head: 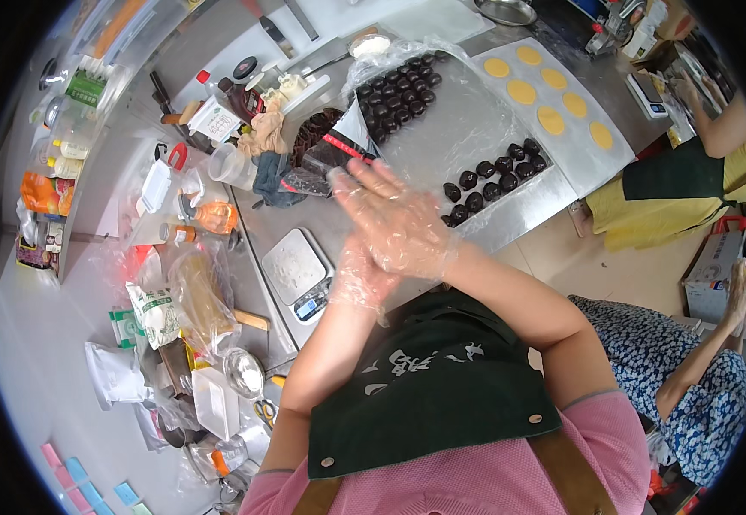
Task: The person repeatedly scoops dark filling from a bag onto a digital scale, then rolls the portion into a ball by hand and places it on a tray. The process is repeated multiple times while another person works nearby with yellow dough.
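Note:
Both my hands wear clear plastic gloves and are pressed palm to palm in front of my apron. My right hand [408, 225] lies over my left hand [361, 273], its fingers stretched toward the back left. Anything between the palms is hidden. Just beyond the fingertips lies an opened plastic bag [347, 145] with dark paste [313, 136] in it. A film-lined metal tray [456, 125] holds dark, glossy balls in two groups: a dense far group [398, 96] and a smaller near group [492, 183]. A digital kitchen scale [294, 267] sits left of my hands, with residue on its plate.
Yellow discs [551, 120] lie on a white sheet [582, 167] right of the tray. Bottles, bags and a plastic tub [225, 164] crowd the left side, with scissors [265, 412] near my left elbow. Two other people [675, 177] are at the right.

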The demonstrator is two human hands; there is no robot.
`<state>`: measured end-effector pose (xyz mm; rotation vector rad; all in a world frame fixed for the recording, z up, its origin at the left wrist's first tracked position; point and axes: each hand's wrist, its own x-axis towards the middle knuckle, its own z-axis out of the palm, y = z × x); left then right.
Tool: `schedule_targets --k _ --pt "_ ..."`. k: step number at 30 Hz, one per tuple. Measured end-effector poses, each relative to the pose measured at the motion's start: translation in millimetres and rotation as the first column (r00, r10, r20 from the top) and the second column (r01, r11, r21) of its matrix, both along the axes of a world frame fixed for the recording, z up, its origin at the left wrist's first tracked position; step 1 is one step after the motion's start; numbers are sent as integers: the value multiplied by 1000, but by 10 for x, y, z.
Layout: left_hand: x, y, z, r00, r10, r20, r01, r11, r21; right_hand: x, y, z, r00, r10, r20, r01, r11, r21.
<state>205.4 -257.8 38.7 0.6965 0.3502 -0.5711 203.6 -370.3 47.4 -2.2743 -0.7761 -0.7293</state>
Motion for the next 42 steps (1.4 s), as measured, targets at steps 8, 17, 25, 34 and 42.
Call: schedule_targets --k 8,17,25,34,42 --pt "-121 -4 -171 982 7 191 73 910 -407 -134 153 -67 998 27 -62 -21 995 102" --pt "-165 -112 -121 944 -184 274 273 902 -334 -181 169 -224 987 101 128 -105 994 21" --pt "37 -71 -204 999 40 -34 -44 992 -118 -258 65 -307 989 106 -106 -82 976 204" --pt "-28 -156 -271 998 -48 -31 46 996 -73 33 -228 -409 969 -63 -237 153 911 383" --pt "120 -185 -262 999 -23 30 26 994 -107 -124 -9 -400 911 285 -297 -27 762 647"
